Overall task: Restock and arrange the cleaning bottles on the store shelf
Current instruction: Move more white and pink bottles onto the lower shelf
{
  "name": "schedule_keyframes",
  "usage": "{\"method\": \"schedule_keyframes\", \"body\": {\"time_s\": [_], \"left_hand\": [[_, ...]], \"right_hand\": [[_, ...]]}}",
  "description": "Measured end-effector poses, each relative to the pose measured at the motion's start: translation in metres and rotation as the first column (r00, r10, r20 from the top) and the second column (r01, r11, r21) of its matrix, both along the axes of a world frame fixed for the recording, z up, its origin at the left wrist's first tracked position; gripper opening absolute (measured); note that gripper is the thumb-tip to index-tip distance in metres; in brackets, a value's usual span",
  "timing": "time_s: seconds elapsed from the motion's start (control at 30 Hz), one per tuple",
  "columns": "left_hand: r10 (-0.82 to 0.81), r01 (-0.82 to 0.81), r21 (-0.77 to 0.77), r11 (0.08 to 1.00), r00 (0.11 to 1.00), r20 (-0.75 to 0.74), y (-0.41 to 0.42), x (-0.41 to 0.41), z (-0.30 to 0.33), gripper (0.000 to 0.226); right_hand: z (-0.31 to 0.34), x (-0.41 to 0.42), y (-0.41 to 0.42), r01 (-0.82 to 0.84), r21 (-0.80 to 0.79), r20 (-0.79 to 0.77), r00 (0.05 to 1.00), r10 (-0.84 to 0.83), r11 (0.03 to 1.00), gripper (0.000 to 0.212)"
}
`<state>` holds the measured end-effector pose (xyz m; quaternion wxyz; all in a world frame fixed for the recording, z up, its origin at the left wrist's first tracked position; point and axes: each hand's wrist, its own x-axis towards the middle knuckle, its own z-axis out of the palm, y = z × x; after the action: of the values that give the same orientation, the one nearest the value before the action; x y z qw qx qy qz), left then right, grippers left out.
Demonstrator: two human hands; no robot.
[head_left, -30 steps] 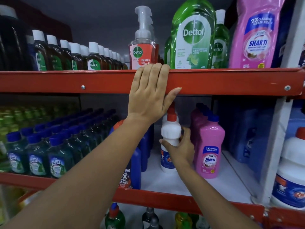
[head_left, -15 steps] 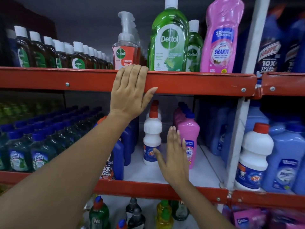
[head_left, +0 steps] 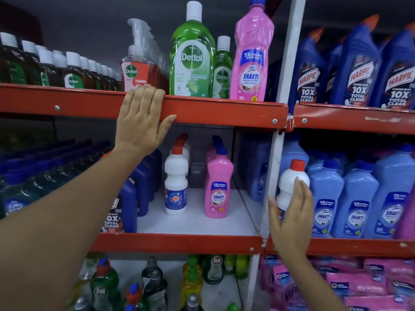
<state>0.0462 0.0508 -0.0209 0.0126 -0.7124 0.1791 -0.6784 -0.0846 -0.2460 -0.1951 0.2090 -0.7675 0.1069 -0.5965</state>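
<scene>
My left hand (head_left: 143,118) lies flat, fingers spread, on the red upper shelf rail (head_left: 224,111), holding nothing, likely for balance; my right hand (head_left: 292,217) is open, curled around the stray white bottle (head_left: 292,185) at its 12 o'clock, fingertips touching, not yet clamped; it stands upright among blue bottles (head_left: 357,198), probably misplaced; matching white bottle (head_left: 175,187) sits at 9 o'clock, well apart.

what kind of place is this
Most likely a shop's cleaning-goods aisle: red metal shelves packed with rows of identical Harpic bottles, Dettol bottles and blue Shakti bottles, all facing outward.
</scene>
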Motion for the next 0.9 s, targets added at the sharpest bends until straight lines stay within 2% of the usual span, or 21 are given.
{"method": "schedule_keyframes", "body": {"time_s": [0.13,0.3,0.4,0.53,0.67,0.8,0.9], "left_hand": [[0.018,-0.018,-0.009,1.0,0.999,-0.042,0.012,0.003,-0.002,0.056],[0.029,-0.03,-0.01,0.999,0.996,-0.089,0.02,0.005,-0.003,0.057],[0.01,-0.011,-0.011,1.0,0.995,-0.102,0.004,-0.007,0.003,0.058],[-0.005,0.003,-0.011,1.0,0.992,-0.123,-0.016,-0.019,0.008,0.058],[-0.003,0.001,-0.017,1.0,0.991,-0.132,-0.016,-0.015,0.006,0.058],[-0.015,0.012,-0.024,1.0,0.991,-0.134,-0.014,-0.014,0.001,0.058],[-0.016,0.012,-0.036,0.999,0.992,-0.125,-0.011,-0.014,-0.001,0.058]], "right_hand": [[0.009,0.007,-0.017,-0.061,0.12,-0.011,0.998,0.063,0.991,0.063],[0.022,0.017,-0.025,-0.116,0.238,-0.131,0.98,0.15,0.964,0.078],[0.032,0.005,-0.045,-0.138,0.294,-0.149,0.971,0.188,0.946,0.083],[0.037,-0.011,-0.066,-0.144,0.314,-0.14,0.971,0.196,0.938,0.073],[0.036,-0.014,-0.059,-0.156,0.331,-0.098,0.975,0.198,0.931,0.072],[0.045,-0.02,-0.053,-0.143,0.268,-0.027,0.987,0.156,0.953,0.073],[0.062,-0.026,-0.043,-0.13,0.199,-0.03,0.99,0.138,0.971,0.073]]}}
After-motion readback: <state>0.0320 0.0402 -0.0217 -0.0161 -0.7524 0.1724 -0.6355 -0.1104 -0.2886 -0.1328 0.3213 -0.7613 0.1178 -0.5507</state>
